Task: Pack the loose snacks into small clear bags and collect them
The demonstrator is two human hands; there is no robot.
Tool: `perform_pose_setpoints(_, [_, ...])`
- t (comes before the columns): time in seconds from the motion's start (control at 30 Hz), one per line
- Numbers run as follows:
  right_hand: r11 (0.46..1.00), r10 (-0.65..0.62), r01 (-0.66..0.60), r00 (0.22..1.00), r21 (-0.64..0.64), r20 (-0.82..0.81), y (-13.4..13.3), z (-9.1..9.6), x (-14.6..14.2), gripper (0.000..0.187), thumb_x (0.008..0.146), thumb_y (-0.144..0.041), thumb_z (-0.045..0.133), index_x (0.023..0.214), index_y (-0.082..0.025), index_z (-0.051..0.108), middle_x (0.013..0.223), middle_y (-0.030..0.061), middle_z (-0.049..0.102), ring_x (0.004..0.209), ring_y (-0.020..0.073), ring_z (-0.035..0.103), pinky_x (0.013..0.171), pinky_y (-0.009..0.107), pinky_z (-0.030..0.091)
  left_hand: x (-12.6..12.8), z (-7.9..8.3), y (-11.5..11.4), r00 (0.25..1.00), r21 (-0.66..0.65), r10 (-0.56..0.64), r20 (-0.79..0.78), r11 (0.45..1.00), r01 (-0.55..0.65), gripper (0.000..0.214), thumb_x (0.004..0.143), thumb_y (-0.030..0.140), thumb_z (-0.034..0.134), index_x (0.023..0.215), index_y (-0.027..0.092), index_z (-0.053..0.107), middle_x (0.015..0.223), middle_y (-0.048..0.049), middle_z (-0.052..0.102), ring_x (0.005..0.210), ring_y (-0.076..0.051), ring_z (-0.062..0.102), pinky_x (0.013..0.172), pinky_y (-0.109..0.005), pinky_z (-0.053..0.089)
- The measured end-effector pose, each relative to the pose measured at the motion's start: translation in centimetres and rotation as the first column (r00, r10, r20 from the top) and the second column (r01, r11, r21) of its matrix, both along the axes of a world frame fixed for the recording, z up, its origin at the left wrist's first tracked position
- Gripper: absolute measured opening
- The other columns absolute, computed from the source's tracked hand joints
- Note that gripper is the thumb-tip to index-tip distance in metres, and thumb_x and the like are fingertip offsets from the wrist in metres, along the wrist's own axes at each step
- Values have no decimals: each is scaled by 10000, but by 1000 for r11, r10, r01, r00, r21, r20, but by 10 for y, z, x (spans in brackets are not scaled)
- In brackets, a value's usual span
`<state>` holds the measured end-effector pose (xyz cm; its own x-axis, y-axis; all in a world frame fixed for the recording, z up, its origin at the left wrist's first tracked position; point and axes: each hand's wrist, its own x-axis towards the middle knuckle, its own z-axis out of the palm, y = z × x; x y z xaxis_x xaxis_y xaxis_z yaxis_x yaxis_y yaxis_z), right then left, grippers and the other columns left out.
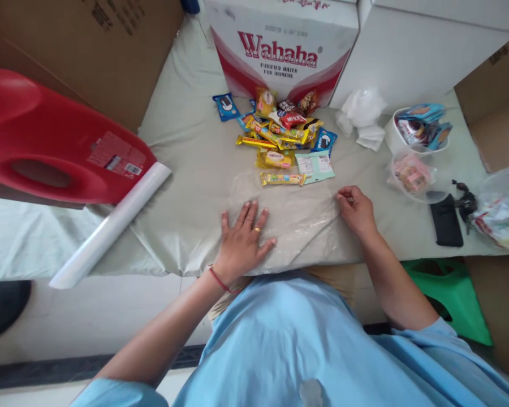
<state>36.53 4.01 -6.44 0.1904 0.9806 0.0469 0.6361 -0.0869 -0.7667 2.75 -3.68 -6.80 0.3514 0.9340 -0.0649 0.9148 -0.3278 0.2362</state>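
Note:
A clear plastic bag (297,217) lies flat on the pale cloth (186,169) in front of me. My left hand (244,240) rests on its left part, palm down, fingers spread. My right hand (356,210) pinches the bag's right edge with its fingers curled. Just beyond the bag is a pile of small snack packets (280,135); a yellow bar (282,179) and a pale green packet (315,166) lie nearest the bag.
A Wahaha water carton (280,51) stands behind the snacks. A red plastic container (46,141) and a white roll (110,226) are at left. Right: crumpled tissue (362,116), a white tub of packets (419,130), a small bag (412,175), a black phone (446,220), keys (464,203).

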Motion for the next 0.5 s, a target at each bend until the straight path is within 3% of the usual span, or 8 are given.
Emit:
perform_pose_setpoints(0.1, [983, 31, -64, 982, 173, 185, -6, 13, -11, 262, 953, -431, 554, 983, -219, 704, 978, 97, 758, 746, 200, 632, 777, 374, 540, -2, 0, -3, 1000, 21, 2, -12, 1000, -1, 784, 1075, 584, 447, 1710, 133, 356, 1785, -230, 285, 1662, -398, 315, 1314, -779, 50])
perform_pose_setpoints(0.2, [968, 148, -178, 975, 178, 165, -2, 28, -26, 276, 1001, -441, 546, 993, -231, 725, 867, 53, 746, 717, 195, 631, 747, 344, 527, -2, -2, -4, 1000, 36, 8, 10, 999, -8, 682, 1113, 501, 360, 1699, 154, 389, 1774, -206, 328, 1652, -379, 347, 1319, -773, 71])
perform_pose_setpoints(0.27, [964, 184, -207, 972, 168, 144, 19, 36, -31, 258, 997, -435, 561, 981, -239, 729, 819, 32, 736, 690, 191, 623, 723, 334, 515, -1, -2, -4, 999, 50, 23, 31, 998, -24, 628, 1125, 449, 338, 1689, 184, 418, 1766, -187, 358, 1642, -369, 372, 1320, -771, 96])
perform_pose_setpoints(0.37, [961, 152, -189, 971, 202, 186, 83, 42, -32, 223, 984, -398, 576, 964, -244, 736, 843, 36, 747, 744, 210, 654, 766, 349, 531, 0, -2, -5, 998, 63, 38, 57, 997, -42, 602, 1125, 423, 380, 1684, 204, 432, 1755, -178, 382, 1633, -373, 389, 1319, -773, 118])
perform_pose_setpoints(0.5, [950, 155, -238, 921, 201, 358, 207, 38, -37, 245, 994, -358, 587, 967, -182, 754, 942, 90, 761, 956, 257, 710, 960, 421, 546, 2, 0, -6, 996, 60, 35, 88, 997, -40, 603, 1118, 415, 426, 1681, 198, 438, 1749, -182, 391, 1628, -383, 397, 1317, -779, 148])
